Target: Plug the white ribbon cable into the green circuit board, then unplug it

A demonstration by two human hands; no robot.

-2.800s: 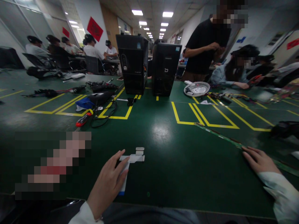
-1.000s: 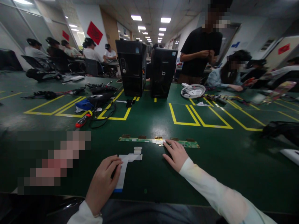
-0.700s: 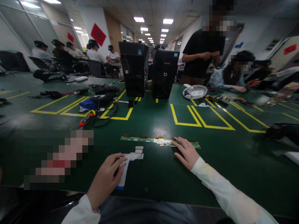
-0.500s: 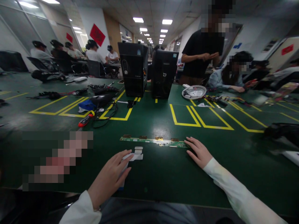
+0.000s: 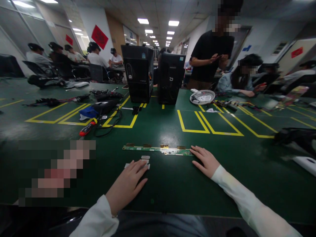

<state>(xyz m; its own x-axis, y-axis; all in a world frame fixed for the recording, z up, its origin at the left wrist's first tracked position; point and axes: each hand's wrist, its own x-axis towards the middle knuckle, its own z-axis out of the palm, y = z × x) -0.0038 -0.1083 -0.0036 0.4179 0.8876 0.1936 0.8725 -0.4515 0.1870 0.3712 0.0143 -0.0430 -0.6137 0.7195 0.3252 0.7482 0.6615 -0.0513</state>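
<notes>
A long, narrow green circuit board with several amber tabs along its far edge lies flat on the green table. At its right end rests my right hand, fingers stretched out and the fingertips touching the board. My left hand lies palm down nearer the table's front edge, its fingers extended and thumb apart. Under those fingers is a white flat ribbon cable, mostly covered; only its pale ends show around the fingertips.
A red-and-black screwdriver lies left, beside a blue-and-black bundle with a cable. Two black computer towers stand at the back. A white basket sits back right. A black object lies at right. A person in black stands across the table.
My left hand has slid forward and spread flatter over the ribbon cable, covering more of it. My right hand stays at the board's end. The camera view has shifted slightly.
</notes>
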